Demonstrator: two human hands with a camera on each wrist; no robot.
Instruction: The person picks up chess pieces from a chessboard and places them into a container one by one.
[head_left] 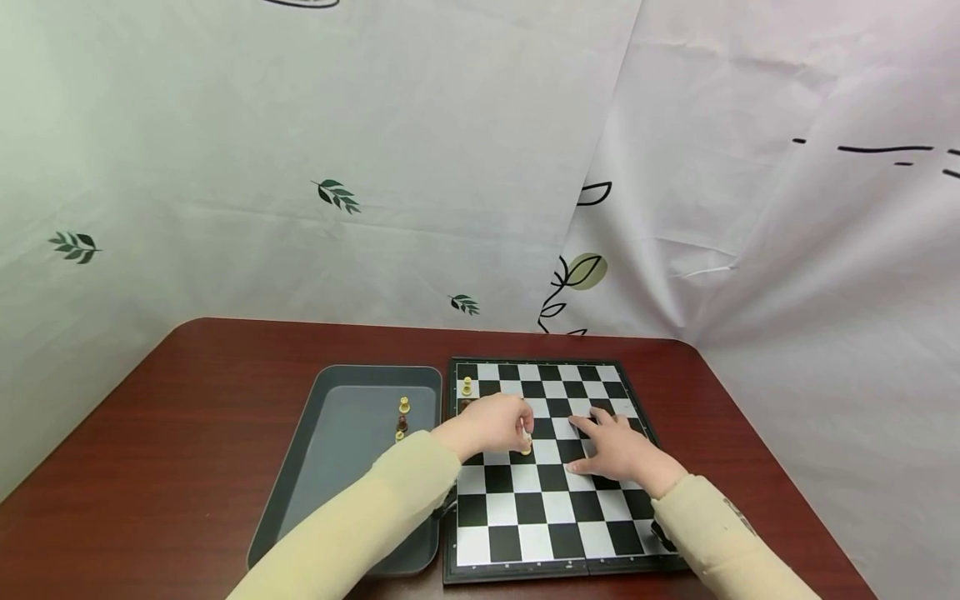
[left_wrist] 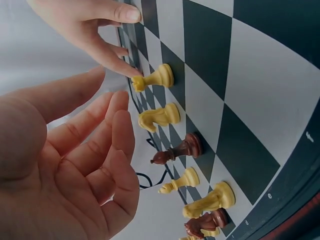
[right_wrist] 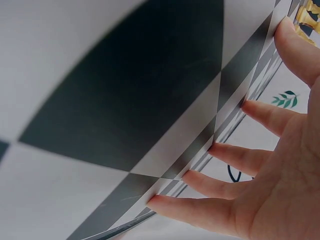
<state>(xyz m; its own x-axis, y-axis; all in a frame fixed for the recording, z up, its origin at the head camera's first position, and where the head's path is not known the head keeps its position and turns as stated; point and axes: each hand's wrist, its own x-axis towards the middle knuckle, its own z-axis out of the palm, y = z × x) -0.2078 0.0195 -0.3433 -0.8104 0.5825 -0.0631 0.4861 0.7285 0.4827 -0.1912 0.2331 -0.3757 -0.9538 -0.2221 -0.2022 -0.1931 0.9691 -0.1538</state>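
Note:
My left hand [head_left: 491,422] hovers over the left-middle of the chessboard [head_left: 513,530]. In the left wrist view its fingers are loosely bent, with a gap between them and the pieces. Nearest to them stand a yellow rook [left_wrist: 156,78] and a yellow knight [left_wrist: 162,116]. Beyond these come a brown bishop [left_wrist: 180,149], a smaller yellow piece [left_wrist: 181,181], another yellow knight [left_wrist: 212,200] and a brown piece [left_wrist: 207,223], partly hidden. Fingers spread, my right hand [head_left: 621,450] rests its fingertips on the board's right half and holds nothing.
A grey tray [head_left: 330,467] lies left of the board, holding a yellow piece [head_left: 404,405], a brown piece [head_left: 402,423] and another yellow one, partly covered by my left sleeve. Both stand on a dark red table [head_left: 172,433]. Behind it hangs a white patterned cloth [head_left: 420,150].

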